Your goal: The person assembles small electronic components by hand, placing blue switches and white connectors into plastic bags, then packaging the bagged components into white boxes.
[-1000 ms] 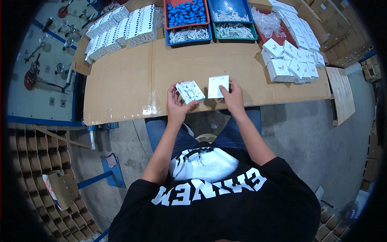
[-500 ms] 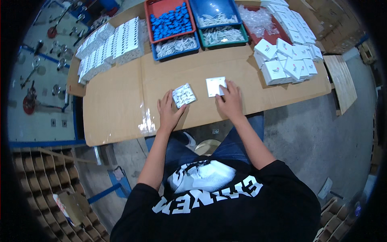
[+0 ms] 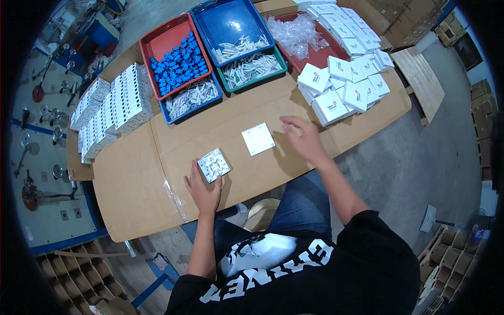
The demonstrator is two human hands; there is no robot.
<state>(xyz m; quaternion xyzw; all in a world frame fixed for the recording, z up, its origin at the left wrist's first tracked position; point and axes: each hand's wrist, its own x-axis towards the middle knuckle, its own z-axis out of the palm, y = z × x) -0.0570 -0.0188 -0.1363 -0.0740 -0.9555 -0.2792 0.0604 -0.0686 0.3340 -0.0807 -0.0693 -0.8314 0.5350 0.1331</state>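
Note:
A white square plastic piece [image 3: 214,165], its upper face full of moulded detail, lies on the cardboard-covered table. My left hand [image 3: 203,190] closes round its near corner, fingers along the left side and thumb at the lower right. To the right of it a flat, plain white square plate [image 3: 258,139] lies by itself. My right hand [image 3: 303,137] is off to that plate's right, apart from it, with fingers partly stretched out and nothing in them.
At the back stand a red tray [image 3: 144,50] of blue parts, blue trays [image 3: 231,21] and a green tray [image 3: 283,65] with small white packets, and a red tray [image 3: 336,44] holding clear plastic bags. White boxes [image 3: 332,105] pile up at right; stacked white pieces [image 3: 128,100] stand at left.
My right hand has let go of the flat plate and moved right of it. The left hand still holds the detailed piece. The whole view has turned and shifted.

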